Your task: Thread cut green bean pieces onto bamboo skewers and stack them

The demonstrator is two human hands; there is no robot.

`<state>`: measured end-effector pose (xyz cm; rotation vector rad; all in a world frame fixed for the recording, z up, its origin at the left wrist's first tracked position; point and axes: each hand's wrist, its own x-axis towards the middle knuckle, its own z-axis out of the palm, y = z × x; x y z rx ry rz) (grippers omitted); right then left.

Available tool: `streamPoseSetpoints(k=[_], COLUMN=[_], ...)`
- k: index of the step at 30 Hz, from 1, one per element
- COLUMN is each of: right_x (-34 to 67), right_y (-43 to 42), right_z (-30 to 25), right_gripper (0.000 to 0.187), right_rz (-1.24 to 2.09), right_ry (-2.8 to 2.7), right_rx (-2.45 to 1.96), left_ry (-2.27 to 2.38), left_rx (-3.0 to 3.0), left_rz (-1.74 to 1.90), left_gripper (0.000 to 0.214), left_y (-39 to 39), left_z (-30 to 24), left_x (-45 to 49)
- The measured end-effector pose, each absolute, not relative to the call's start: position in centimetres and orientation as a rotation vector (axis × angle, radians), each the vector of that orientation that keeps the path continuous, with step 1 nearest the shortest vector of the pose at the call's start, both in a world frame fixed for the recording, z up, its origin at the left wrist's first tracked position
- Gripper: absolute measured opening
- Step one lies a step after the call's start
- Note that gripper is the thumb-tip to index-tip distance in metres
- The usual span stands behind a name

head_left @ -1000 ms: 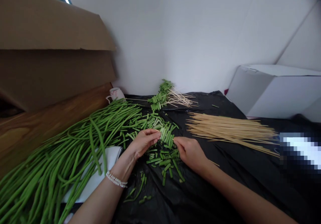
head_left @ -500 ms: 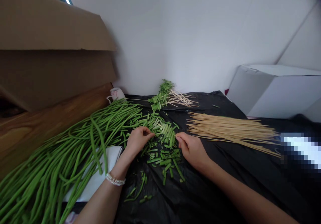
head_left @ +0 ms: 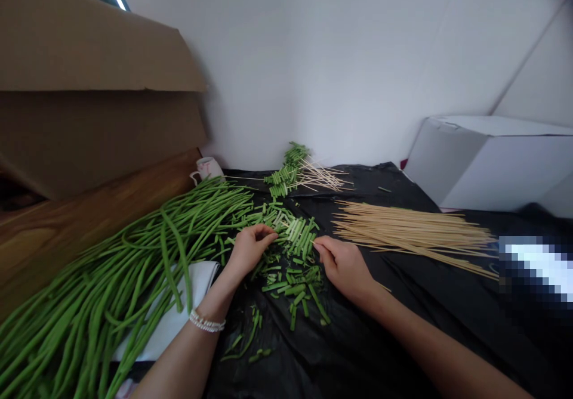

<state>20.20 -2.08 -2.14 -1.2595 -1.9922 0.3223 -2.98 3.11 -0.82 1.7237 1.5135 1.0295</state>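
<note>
A white wall (head_left: 349,59) backs the black sheet (head_left: 358,345). Long beans (head_left: 89,309) crowd its left edge; bare sticks (head_left: 407,232) lie toward its right. Mid-sheet, the left hand (head_left: 249,250) curls, its grip unclear; the right hand (head_left: 344,268) pinches a bean-threaded skewer (head_left: 301,235).

You are in a makeshift food-prep corner; whether in a home or a shop, you cannot tell. Food work shows in the beans (head_left: 120,274) heaped along the left edge of your black sheet (head_left: 349,363), cut pieces (head_left: 295,290) mid-sheet and skewers (head_left: 412,229) toward its right edge. A mug (head_left: 209,167) by the far left corner, a carton (head_left: 98,59), a white box (head_left: 487,169) by the far right corner and a plain wall (head_left: 313,59) look improvised.
</note>
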Motion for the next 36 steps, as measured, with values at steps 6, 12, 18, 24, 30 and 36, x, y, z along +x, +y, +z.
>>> streamPoseSetpoints(k=[6,12,18,24,30,36], right_x=[20.2,20.1,20.1,20.1,20.0,20.0], right_y=[-2.1,-2.3,-2.3,-2.3,-2.3,-2.3], right_z=[-2.3,-2.3,-2.4,-2.4,-2.5,-2.6], right_gripper=[0.026,0.026,0.026,0.027,0.026,0.027], right_rz=[0.292,0.260,0.235,0.241,0.258,0.266], right_ry=[-2.048,-2.087,-2.106,-2.115,-2.142,-2.153], right_rx=[-1.301,-1.336,-1.333,-1.341,-1.342,-1.354], left_ry=[1.097,1.006,0.987,1.009,1.050,1.069], left_rx=[0.955,0.788,0.741,0.751,0.813,0.856], left_rz=[1.096,1.121,1.156,1.148,1.119,1.158], left_gripper=[0.025,0.018,0.017,0.018,0.024,0.031], left_y=[2.7,2.7,2.7,2.7,2.6,2.5], left_z=[-0.2,0.1,0.1,0.2,-0.2,-0.4], left_x=[-2.3,-2.3,-2.3,-2.2,-2.0,-1.8])
